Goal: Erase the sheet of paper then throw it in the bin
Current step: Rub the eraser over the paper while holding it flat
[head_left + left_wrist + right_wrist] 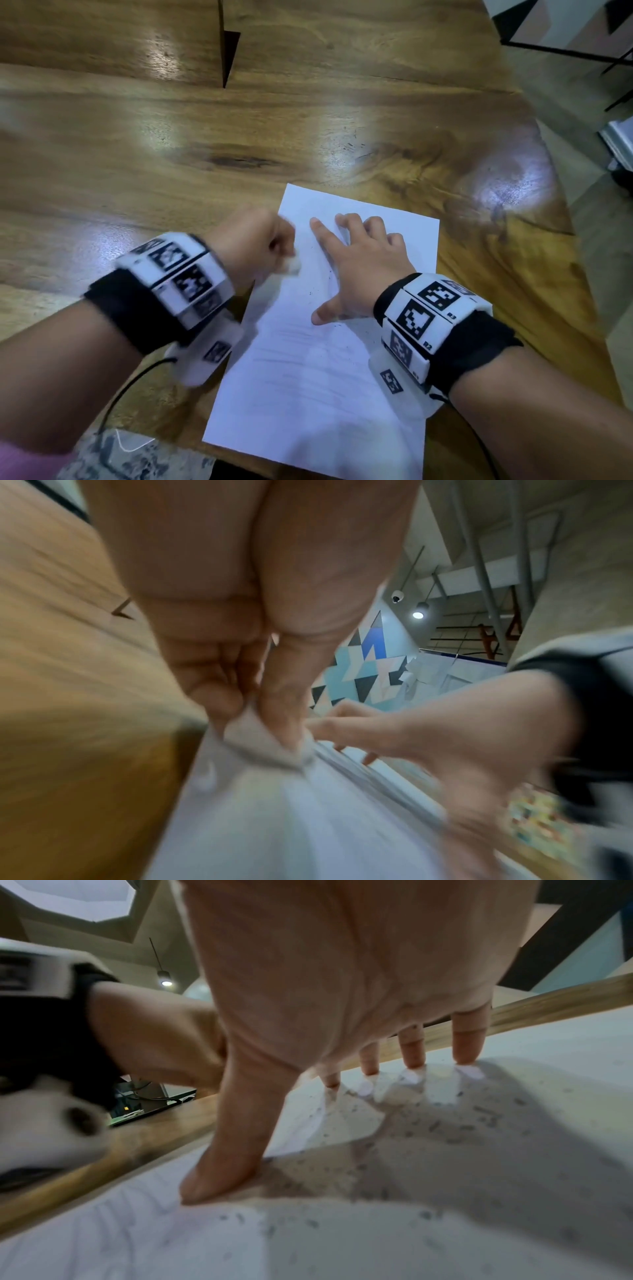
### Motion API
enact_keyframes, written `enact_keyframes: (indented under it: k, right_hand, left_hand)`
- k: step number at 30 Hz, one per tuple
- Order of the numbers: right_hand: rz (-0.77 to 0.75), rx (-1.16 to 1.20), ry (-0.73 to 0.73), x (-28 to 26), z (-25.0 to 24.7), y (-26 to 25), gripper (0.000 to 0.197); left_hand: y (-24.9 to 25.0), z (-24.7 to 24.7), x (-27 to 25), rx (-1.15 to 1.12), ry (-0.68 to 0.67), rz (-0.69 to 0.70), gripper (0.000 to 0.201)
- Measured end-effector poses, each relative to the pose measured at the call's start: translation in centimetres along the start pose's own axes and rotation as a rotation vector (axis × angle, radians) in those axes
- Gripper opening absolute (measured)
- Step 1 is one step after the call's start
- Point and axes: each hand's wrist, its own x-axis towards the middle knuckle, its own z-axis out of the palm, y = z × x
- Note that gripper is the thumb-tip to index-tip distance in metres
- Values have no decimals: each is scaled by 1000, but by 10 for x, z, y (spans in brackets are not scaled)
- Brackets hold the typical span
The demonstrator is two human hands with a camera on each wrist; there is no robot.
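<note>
A white sheet of paper with faint pencil lines lies on the wooden table, near its front edge. My left hand grips a white eraser and holds it against the sheet's left part; the hand is motion-blurred. In the left wrist view the eraser sits pinched between thumb and fingers, touching the paper. My right hand rests flat on the sheet with fingers spread. The right wrist view shows those fingertips pressing the paper, which is strewn with dark eraser crumbs. No bin is in view.
The table's right edge curves close to the sheet, with floor beyond. A dark wedge-shaped gap splits the tabletop at the back. A black cable runs from my left wrist toward a patterned cloth at the front edge.
</note>
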Motion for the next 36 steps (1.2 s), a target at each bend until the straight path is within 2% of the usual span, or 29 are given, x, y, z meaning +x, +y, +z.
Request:
enact_keyframes:
  k: [2, 4, 6, 8, 10, 11, 13, 16, 18, 19, 22, 24, 25, 27, 30, 32, 33, 36]
  right_hand:
    - [3, -2, 3, 0, 0, 0, 127]
    - [5, -1, 4, -1, 0, 0, 127]
    - [4, 7, 1, -1, 0, 0, 127]
    - [5, 6, 2, -1, 1, 1, 128]
    - [2, -1, 0, 0, 1, 0, 128]
    - [2, -1, -2, 0, 1, 0, 129]
    - [1, 3, -1, 0, 1, 0, 128]
    - [3, -4, 7, -1, 0, 0, 127]
    - [5, -12, 5, -2, 0, -1, 127]
    - [6, -10, 0, -2, 0, -1, 128]
    - [9, 0, 2, -1, 1, 0, 130]
    - [7, -2, -3, 0, 2, -1, 130]
    - [8, -5, -4, 0, 2, -1, 130]
    - [10, -5, -4, 0, 2, -2, 129]
    - [10, -8, -4, -1, 1, -1, 129]
    - [10, -6, -2, -2, 1, -1, 129]
    - [10, -6, -2, -2, 0, -1, 129]
    - [9, -6, -5, 0, 1, -1, 129]
  left_hand:
    - [6, -3, 24, -8, 157, -3, 5]
    - [9, -2, 34, -16, 206, -16, 3]
    - [9, 2, 17, -14, 124, -3, 13]
    - [5, 9, -9, 25, -36, 33, 29]
    - [2, 12, -23, 65, -175, 56, 29]
    - [3, 11, -22, 67, -186, 49, 25]
    - [10, 4, -6, 57, -113, 26, 21]
    - [17, -4, 28, 14, 147, -5, 6]
    - [15, -2, 31, 4, 169, -12, 7]
    - [12, 1, 22, 1, 135, 0, 5]
    - [3, 10, -13, 7, -75, 39, 30]
    - [1, 10, -20, 38, -206, 41, 22]
    - [2, 7, -16, 38, -216, 35, 14]
    - [7, 2, 1, 14, -129, 17, 6]
    - [13, 2, 23, -29, 135, -15, 5]
    - [13, 7, 14, -39, 193, -14, 2]
    - [10, 10, 3, -21, 165, 10, 7]
    - [1, 16, -29, 63, -89, 60, 24]
